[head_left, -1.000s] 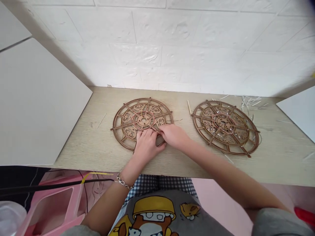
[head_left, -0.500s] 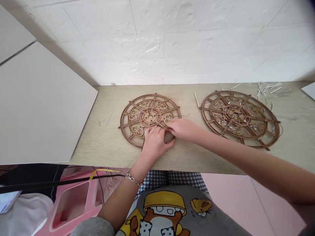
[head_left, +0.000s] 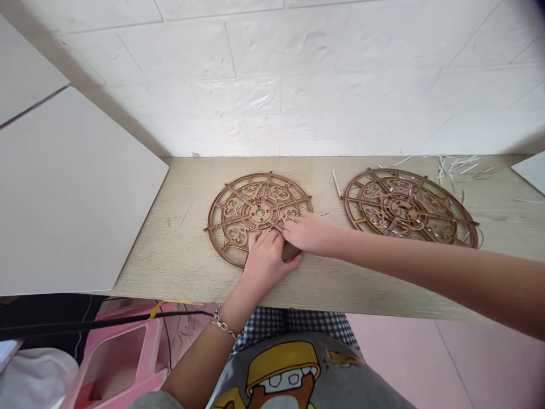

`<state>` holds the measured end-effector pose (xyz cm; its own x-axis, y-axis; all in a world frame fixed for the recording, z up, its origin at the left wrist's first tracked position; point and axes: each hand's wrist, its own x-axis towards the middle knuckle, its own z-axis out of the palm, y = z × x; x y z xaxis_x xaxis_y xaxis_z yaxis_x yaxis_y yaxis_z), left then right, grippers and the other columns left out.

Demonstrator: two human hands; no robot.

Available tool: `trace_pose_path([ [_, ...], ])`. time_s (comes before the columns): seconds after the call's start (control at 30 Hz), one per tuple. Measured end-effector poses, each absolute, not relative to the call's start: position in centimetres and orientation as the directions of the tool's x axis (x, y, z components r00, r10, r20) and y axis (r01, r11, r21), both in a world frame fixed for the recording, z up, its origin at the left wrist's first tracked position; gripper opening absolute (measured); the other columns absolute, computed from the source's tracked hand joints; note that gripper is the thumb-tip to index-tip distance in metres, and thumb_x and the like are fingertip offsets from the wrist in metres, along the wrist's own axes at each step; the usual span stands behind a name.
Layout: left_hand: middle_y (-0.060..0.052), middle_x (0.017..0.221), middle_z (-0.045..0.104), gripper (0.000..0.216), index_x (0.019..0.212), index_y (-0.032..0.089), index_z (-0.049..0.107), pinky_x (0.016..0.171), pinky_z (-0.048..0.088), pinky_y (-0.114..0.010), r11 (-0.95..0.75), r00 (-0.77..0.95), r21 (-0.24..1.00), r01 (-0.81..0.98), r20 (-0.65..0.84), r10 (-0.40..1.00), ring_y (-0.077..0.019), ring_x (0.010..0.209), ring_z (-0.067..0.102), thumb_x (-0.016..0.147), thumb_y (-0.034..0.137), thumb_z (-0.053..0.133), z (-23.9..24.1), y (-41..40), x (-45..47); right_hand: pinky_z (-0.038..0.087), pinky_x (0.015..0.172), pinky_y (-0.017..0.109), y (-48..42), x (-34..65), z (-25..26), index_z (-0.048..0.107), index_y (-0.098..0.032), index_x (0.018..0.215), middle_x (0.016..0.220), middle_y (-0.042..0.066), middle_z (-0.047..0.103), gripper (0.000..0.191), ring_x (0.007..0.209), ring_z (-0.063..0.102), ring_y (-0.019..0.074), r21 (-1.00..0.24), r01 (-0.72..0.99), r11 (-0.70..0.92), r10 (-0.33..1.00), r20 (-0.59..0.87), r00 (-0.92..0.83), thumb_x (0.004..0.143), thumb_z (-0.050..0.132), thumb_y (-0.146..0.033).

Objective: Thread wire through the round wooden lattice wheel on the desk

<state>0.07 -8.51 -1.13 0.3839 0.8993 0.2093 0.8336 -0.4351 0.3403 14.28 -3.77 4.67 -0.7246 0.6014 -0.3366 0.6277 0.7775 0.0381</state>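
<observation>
Two round brown openwork wheels lie flat on a pale wooden shelf (head_left: pixel 179 255). My left hand (head_left: pixel 266 258) rests on the near edge of the left wheel (head_left: pixel 238 213), fingers bent and pressing down on it. My right hand (head_left: pixel 309 233) reaches in from the right and its curled fingertips meet the same wheel just beside the left hand, pinching something I cannot make out. Thin pale and pink wires thread through the left wheel's middle. The right wheel (head_left: pixel 409 207) lies untouched, with pale sticks caught in its spokes.
A white brick wall (head_left: pixel 276 85) backs the shelf. White panels stand at the left (head_left: pixel 63 187) and far right (head_left: pixel 532 170). Loose pale sticks (head_left: pixel 455 167) litter the shelf's back right. A pink plastic stool (head_left: pixel 119 358) and black cables sit below left.
Both hands stay on the left wheel's near edge and have hardly moved. The camera's view shifted, first to the left and then slightly up.
</observation>
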Motion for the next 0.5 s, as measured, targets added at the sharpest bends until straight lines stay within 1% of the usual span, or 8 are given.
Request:
trace_pose_path([
  [0.03, -0.007, 0.084, 0.065, 0.026, 0.081, 0.017, 0.061, 0.092, 0.032, -0.044, -0.431, 0.38, 0.343, 0.835, 0.208, 0.901, -0.023, 0.086, 0.058, 0.075, 0.043, 0.06, -1.1, -8.5, 0.1, 0.043, 0.07, 0.03, -3.8, 14.3, 4.7, 0.063, -0.01, 0.093, 0.096, 0.013, 0.065, 0.019, 0.086, 0.062, 0.0229, 0.044, 0.614, 0.788, 0.591, -0.335, -0.734, 0.086, 0.046, -0.008],
  [0.07, -0.007, 0.084, 0.065, 0.026, 0.083, 0.017, 0.061, 0.092, 0.032, -0.044, -0.425, 0.374, 0.35, 0.835, 0.206, 0.904, -0.0232, 0.087, 0.058, 0.076, 0.042, 0.06, -1.0, -8.6, 0.1, 0.043, 0.07, 0.03, -3.9, 14.4, 4.6, 0.063, -0.01, 0.093, 0.096, 0.012, 0.065, 0.019, 0.087, 0.062, 0.0229, 0.032, 0.644, 0.764, 0.618, -0.323, -0.717, 0.086, 0.046, -0.009],
  [0.17, -0.006, 0.087, 0.066, 0.027, 0.091, 0.018, 0.063, 0.093, 0.031, -0.044, -0.4, 0.355, 0.376, 0.836, 0.184, 0.916, -0.0236, 0.091, 0.058, 0.076, 0.041, 0.061, -0.9, -8.6, 0.1, 0.042, 0.066, 0.027, -4.3, 14.5, 3.9, 0.064, -0.014, 0.093, 0.094, 0.009, 0.066, 0.021, 0.084, 0.063, 0.0199, -0.071, 0.852, 0.519, 0.803, -0.301, -0.515, 0.091, 0.043, -0.016],
  [0.23, -0.006, 0.088, 0.066, 0.028, 0.094, 0.019, 0.063, 0.094, 0.031, -0.044, -0.39, 0.353, 0.38, 0.839, 0.166, 0.921, -0.0237, 0.092, 0.058, 0.076, 0.04, 0.062, -0.8, -8.6, 0.1, 0.04, 0.064, 0.025, -4.4, 14.6, 3.4, 0.064, -0.017, 0.09, 0.091, 0.007, 0.067, 0.023, 0.082, 0.063, 0.0184, -0.137, 0.916, 0.378, 0.862, -0.309, -0.402, 0.093, 0.043, -0.023],
  [0.27, -0.006, 0.088, 0.066, 0.029, 0.094, 0.019, 0.063, 0.094, 0.03, -0.045, -0.393, 0.358, 0.38, 0.837, 0.161, 0.92, -0.0237, 0.092, 0.058, 0.076, 0.041, 0.062, -0.8, -8.6, 0.1, 0.04, 0.063, 0.025, -4.3, 14.6, 3.4, 0.064, -0.017, 0.089, 0.09, 0.006, 0.067, 0.023, 0.082, 0.063, 0.018, -0.151, 0.918, 0.367, 0.863, -0.313, -0.396, 0.093, 0.043, -0.024],
  [0.33, -0.006, 0.089, 0.065, 0.029, 0.094, 0.019, 0.062, 0.095, 0.03, -0.044, -0.405, 0.37, 0.381, 0.831, 0.165, 0.914, -0.0236, 0.092, 0.058, 0.076, 0.041, 0.062, -0.7, -8.5, 0.1, 0.04, 0.063, 0.024, -4.1, 14.6, 3.6, 0.064, -0.016, 0.089, 0.09, 0.007, 0.067, 0.02, 0.082, 0.062, 0.018, -0.129, 0.876, 0.465, 0.821, -0.307, -0.481, 0.091, 0.045, -0.021],
  [0.43, -0.006, 0.085, 0.064, 0.025, 0.087, 0.018, 0.061, 0.095, 0.03, -0.044, -0.412, 0.378, 0.37, 0.833, 0.162, 0.911, -0.0234, 0.09, 0.058, 0.076, 0.041, 0.061, -0.5, -8.5, 0.1, 0.041, 0.066, 0.026, -3.9, 14.6, 4.3, 0.064, -0.012, 0.092, 0.093, 0.01, 0.065, 0.017, 0.084, 0.062, 0.0199, -0.018, 0.721, 0.693, 0.686, -0.294, -0.666, 0.087, 0.047, -0.011],
  [0.5, -0.006, 0.082, 0.063, 0.023, 0.081, 0.018, 0.06, 0.095, 0.03, -0.045, -0.412, 0.382, 0.349, 0.842, 0.153, 0.911, -0.0233, 0.088, 0.058, 0.076, 0.041, 0.06, -0.5, -8.6, 0.0, 0.041, 0.069, 0.029, -4.3, 14.6, 4.4, 0.064, -0.011, 0.091, 0.093, 0.012, 0.064, 0.017, 0.086, 0.061, 0.0222, 0.029, 0.652, 0.757, 0.631, -0.291, -0.719, 0.086, 0.048, -0.009],
])
